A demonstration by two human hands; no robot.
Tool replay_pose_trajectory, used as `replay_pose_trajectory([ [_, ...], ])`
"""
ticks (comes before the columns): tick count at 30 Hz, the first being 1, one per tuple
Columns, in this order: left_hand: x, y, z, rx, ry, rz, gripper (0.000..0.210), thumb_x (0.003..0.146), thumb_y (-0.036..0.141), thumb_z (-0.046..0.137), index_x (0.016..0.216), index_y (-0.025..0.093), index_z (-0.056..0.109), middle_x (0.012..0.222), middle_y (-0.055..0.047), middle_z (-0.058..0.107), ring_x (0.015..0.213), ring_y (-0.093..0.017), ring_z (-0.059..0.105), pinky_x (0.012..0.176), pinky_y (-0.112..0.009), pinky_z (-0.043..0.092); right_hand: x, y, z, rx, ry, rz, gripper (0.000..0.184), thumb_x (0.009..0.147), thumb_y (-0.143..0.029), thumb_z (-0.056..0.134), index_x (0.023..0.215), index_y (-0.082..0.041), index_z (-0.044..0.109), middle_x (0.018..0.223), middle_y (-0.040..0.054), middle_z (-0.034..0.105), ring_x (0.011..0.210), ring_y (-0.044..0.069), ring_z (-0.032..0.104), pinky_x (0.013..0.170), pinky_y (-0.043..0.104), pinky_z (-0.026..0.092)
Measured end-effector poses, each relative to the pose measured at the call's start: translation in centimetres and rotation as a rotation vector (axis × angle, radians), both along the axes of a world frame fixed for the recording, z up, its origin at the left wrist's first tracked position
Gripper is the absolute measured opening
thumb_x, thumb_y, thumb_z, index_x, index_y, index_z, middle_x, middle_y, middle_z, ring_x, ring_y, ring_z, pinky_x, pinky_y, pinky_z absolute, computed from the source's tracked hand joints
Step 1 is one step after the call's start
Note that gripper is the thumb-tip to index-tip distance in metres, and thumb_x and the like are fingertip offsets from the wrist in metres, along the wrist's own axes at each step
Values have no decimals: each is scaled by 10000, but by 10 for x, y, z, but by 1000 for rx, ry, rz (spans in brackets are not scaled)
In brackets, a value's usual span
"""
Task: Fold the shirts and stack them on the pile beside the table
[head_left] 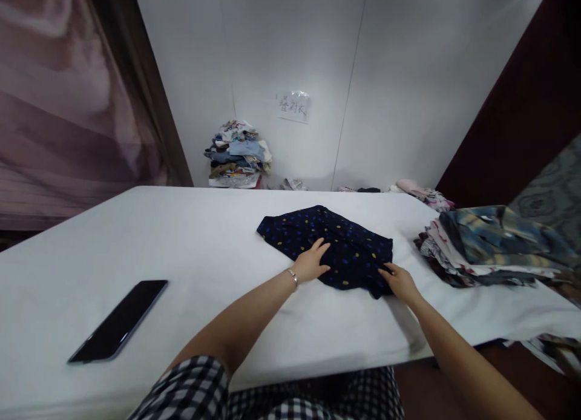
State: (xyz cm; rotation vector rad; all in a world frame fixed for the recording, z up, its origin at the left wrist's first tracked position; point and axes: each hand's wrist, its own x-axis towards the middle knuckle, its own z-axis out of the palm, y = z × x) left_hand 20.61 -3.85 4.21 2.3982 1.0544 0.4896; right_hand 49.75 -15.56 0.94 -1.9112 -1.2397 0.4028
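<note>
A dark navy shirt (pixel 340 244) with blue and yellow spots lies partly folded on the white-covered table (pixel 190 238). My left hand (pixel 311 261) rests on its near left part, fingers spread and thumb apart. At the shirt's right edge, my right hand (pixel 399 281) has its thumb and fingers closed on the cloth. A bracelet (pixel 293 278) circles my left wrist. Some of the shirt's near edge is hidden beneath my hands.
A black phone (pixel 120 320) lies at the left front. Folded clothes (pixel 494 244) are stacked at the right edge. Behind the table stands a tall clothes pile (pixel 238 154) against the wall, near a paper sign (pixel 294 106). A pink curtain (pixel 68 105) hangs at left.
</note>
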Motion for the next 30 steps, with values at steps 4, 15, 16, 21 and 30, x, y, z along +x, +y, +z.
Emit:
replay_pose_trajectory([
  [4, 21, 2, -3, 17, 70, -55, 352, 789, 254, 637, 1139, 288, 642, 1158, -39, 631, 1029, -272, 657, 832, -327, 500, 9, -3, 6, 178, 509, -158, 314, 606, -462, 699, 783, -206, 655, 680, -3, 676, 663, 214, 629, 613, 340, 524],
  [15, -87, 7, 49, 355, -32, 145, 193, 883, 213, 435, 953, 232, 614, 1008, -51, 606, 943, -196, 593, 851, -317, 482, 45, -40, -16, 370, 1024, -314, 129, 695, -267, 648, 737, -244, 528, 682, -24, 620, 618, 165, 605, 508, 276, 537],
  [16, -99, 3, 48, 359, -20, 167, 198, 878, 215, 434, 955, 239, 614, 1011, -48, 614, 943, -195, 593, 841, -315, 481, 40, -42, -19, 355, 1038, -286, 142, 699, -280, 662, 722, -243, 526, 661, -27, 609, 594, 162, 595, 475, 267, 521],
  [21, -133, -24, 15, 78, 163, 149, 197, 826, 226, 461, 871, 271, 648, 939, 2, 681, 847, -185, 631, 764, -309, 483, 19, -36, -9, 365, 1073, -220, 124, 728, -321, 687, 751, -247, 590, 716, -17, 661, 657, 183, 637, 536, 302, 555],
  [30, -72, -13, 40, -18, -8, 207, 286, 871, 432, 459, 827, 246, 673, 860, -3, 709, 812, -194, 651, 719, -307, 473, 11, -25, 39, 413, 1044, -84, 249, 686, -401, 765, 840, -246, 646, 818, -23, 712, 732, 181, 655, 631, 292, 523],
])
